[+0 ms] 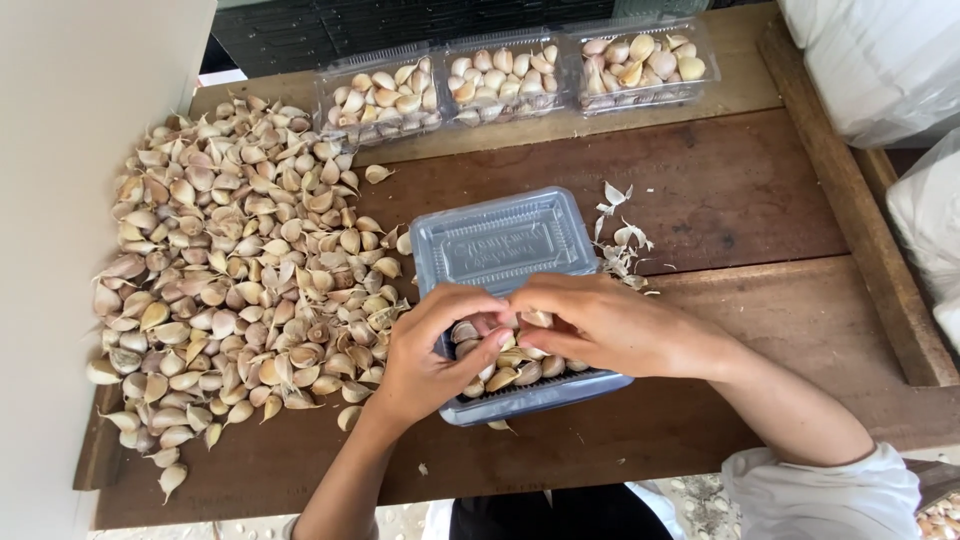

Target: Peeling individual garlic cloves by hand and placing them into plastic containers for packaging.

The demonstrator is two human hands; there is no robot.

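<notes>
I've got left hand (430,350) and right hand (600,325) pinching one garlic clove (537,318) over the clamshell box (500,245), frame centre, clove pile (230,280) at left.

A single head-worn camera looked steeply down from close above the wooden table (760,190), facing away from the wearer toward the far edge. No second view existed. The lens seemed wide-angle, judging by bent edges.

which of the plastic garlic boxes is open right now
The clear box under both hands, its hinged lid folded back flat on the wooden table. The three filled boxes along the far edge are shut.
</notes>
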